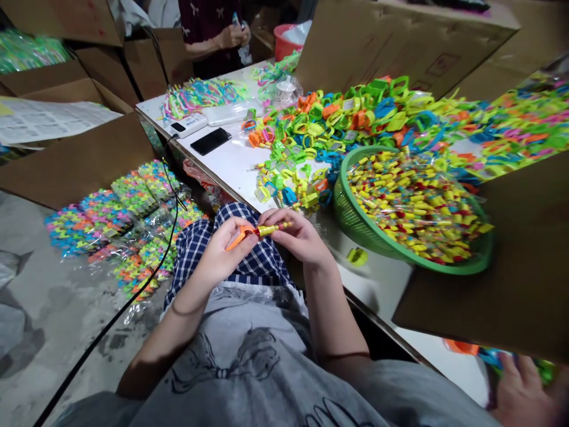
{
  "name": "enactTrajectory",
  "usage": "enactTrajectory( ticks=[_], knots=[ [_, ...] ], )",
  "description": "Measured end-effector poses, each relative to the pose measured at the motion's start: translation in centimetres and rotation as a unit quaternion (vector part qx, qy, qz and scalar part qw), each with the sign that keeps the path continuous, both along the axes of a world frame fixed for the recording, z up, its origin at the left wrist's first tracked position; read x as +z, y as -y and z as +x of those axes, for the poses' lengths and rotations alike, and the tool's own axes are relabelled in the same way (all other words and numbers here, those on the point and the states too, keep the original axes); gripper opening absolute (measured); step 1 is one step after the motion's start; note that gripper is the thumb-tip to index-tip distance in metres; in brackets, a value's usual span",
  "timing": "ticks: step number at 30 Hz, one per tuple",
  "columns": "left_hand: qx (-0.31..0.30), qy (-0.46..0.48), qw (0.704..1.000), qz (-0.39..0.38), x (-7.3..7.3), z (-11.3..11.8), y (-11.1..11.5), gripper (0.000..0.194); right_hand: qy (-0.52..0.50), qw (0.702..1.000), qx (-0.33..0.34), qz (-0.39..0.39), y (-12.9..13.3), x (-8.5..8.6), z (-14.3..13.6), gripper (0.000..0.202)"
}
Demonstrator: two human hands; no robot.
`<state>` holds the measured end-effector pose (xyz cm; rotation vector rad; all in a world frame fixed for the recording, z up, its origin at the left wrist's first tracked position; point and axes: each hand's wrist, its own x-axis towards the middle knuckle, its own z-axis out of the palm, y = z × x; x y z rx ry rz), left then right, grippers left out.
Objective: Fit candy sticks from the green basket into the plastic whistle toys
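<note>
Above my lap, my left hand [229, 249] is closed round an orange plastic piece [239, 236]. My right hand [299, 234] pinches a small yellow tube with a red end [267, 230], whose beaded tip points right. The red end meets the orange piece between my two hands. On the white table [240, 172], a green basket [377, 237] holds a heap of similar yellow and red tubes [413, 201]. Behind it and to its left lies a pile of green, orange, blue and yellow plastic pieces [329, 121].
A black phone [211, 141] and a white device [189, 124] lie at the table's left edge. Cardboard boxes [400, 41] stand behind and right. Bagged colourful pieces [120, 213] cover the floor at left, near a black cable [128, 305]. Other people's hands show at top and lower right.
</note>
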<state>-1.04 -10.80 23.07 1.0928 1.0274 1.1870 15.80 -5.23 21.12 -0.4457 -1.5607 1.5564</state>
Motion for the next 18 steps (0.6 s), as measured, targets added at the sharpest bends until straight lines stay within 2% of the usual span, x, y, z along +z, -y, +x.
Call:
enactTrajectory(
  ticks=[4, 7, 14, 18],
  knots=[
    [0.025, -0.015, 1.000, 0.008, 0.2, 0.1, 0.1, 0.042, 0.033, 0.997, 0.036, 0.056, 0.1, 1.1, 0.5, 0.011],
    [0.017, -0.015, 1.000, 0.014, 0.1, 0.1, 0.3, 0.042, 0.032, 0.994, 0.057, 0.090, 0.1, 1.7, 0.7, 0.010],
    [0.013, 0.002, 1.000, 0.011, -0.9, -0.2, 0.7, 0.035, 0.084, 0.983, 0.084, 0.137, -0.3, 2.9, 1.0, 0.006],
    [0.039, -0.002, 0.999, 0.020, -0.7, -0.3, 0.9, 0.029, 0.107, 0.976, 0.095, 0.164, -0.7, 3.6, 0.8, 0.006]
  ],
)
